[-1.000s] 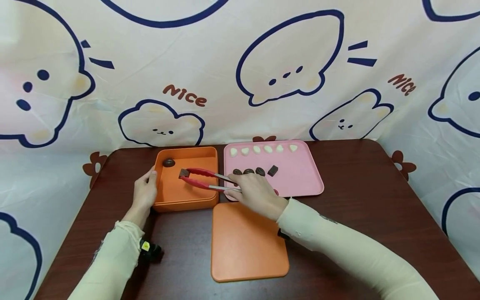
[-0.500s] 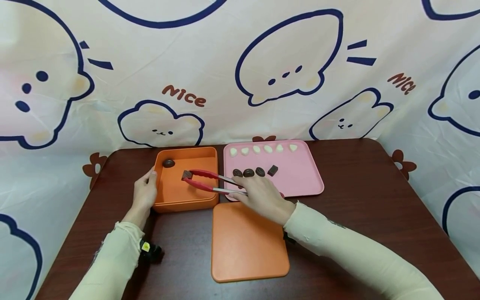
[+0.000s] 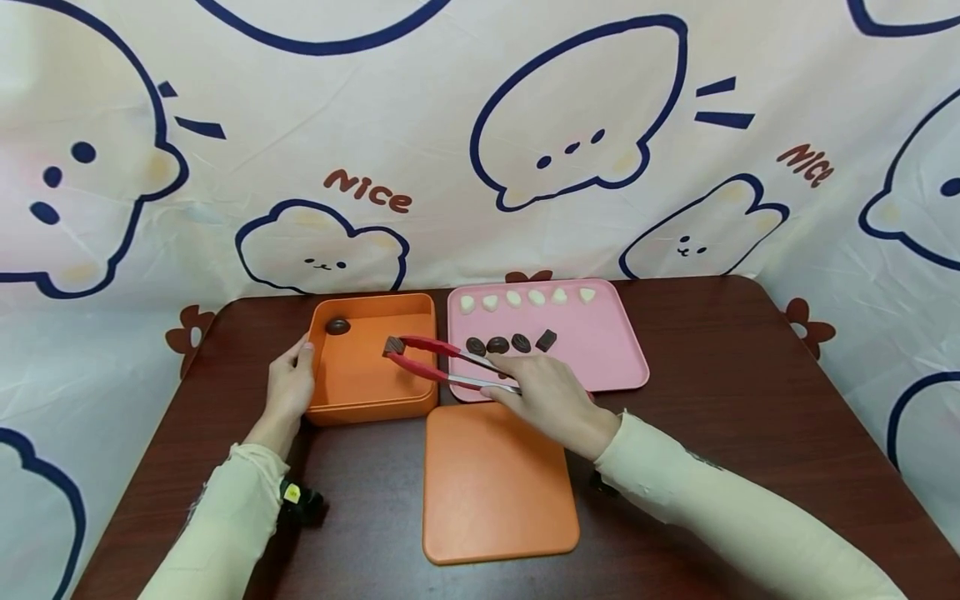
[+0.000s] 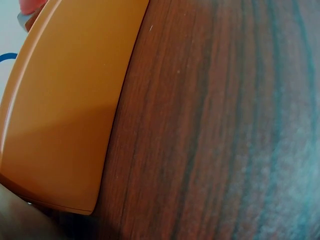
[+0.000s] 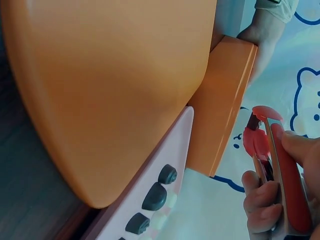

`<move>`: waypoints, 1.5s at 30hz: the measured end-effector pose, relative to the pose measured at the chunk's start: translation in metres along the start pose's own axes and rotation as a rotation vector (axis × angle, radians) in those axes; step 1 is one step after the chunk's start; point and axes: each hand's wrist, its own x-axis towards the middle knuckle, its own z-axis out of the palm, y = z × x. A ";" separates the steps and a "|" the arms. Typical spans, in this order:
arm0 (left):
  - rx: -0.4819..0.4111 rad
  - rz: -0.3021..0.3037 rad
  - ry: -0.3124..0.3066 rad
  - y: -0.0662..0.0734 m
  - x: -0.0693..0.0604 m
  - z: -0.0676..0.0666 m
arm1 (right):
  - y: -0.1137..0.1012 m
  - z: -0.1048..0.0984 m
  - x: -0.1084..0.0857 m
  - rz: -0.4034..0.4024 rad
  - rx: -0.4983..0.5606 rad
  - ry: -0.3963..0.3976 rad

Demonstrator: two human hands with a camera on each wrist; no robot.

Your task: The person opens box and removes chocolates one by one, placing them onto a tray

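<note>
My left hand [image 3: 291,385] holds the left wall of an orange box [image 3: 371,408], thumb at the rim. In the left wrist view the box's outer side [image 4: 65,100] fills the left part. My right hand [image 3: 551,404] grips red-tipped metal tongs [image 3: 431,344], which pinch a square dark chocolate [image 3: 394,346] over the right half of the box. The right wrist view shows the fingers curled round the tongs [image 5: 291,185], with the chocolate [image 5: 254,121] between the red tips. One oval dark chocolate [image 3: 338,327] lies in the box's back left corner.
A pink tray [image 3: 600,358] stands right of the box. It bears a row of white chocolates [image 3: 513,299] and several dark ones [image 3: 498,344], partly hidden by the right hand. An orange lid [image 3: 498,492] lies flat in front. A patterned cloth [image 3: 442,125] hangs behind the table.
My right hand and the tongs have shifted to the right, carrying the square chocolate from mid-box toward its right side. The left hand and the box have stayed put.
</note>
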 end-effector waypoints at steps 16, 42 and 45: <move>-0.005 0.004 -0.007 0.000 -0.001 0.001 | 0.036 -0.022 -0.035 0.063 0.003 0.062; -0.012 0.014 -0.026 0.000 -0.002 0.001 | 0.091 -0.059 -0.080 0.223 -0.073 0.050; -0.008 0.010 -0.027 0.000 -0.002 0.001 | 0.097 -0.061 -0.084 0.245 -0.078 0.048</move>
